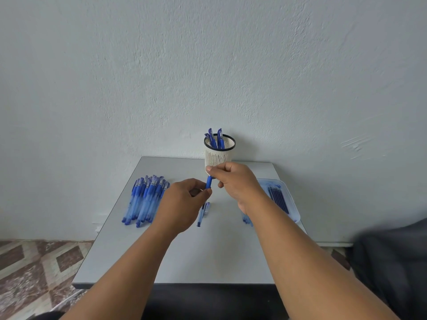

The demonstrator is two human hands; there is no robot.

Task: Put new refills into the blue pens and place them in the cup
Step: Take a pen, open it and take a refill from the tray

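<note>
Both hands grip one pen [209, 182] just before the cup [219, 153]: my left hand [184, 202] pinches its lower end, my right hand [233, 181] its tip, apparently to join the parts. Left of the cup lies a heap of pens [145, 199]; right, a tray [292, 204] of refills [278, 197]. Loose pen parts [203, 213] lie beneath my hands.

The right hand [233, 181] hides the foot of the cup [219, 155] and the near-left corner of the refill tray [290, 199]; both forearms run off the bottom edge.
</note>
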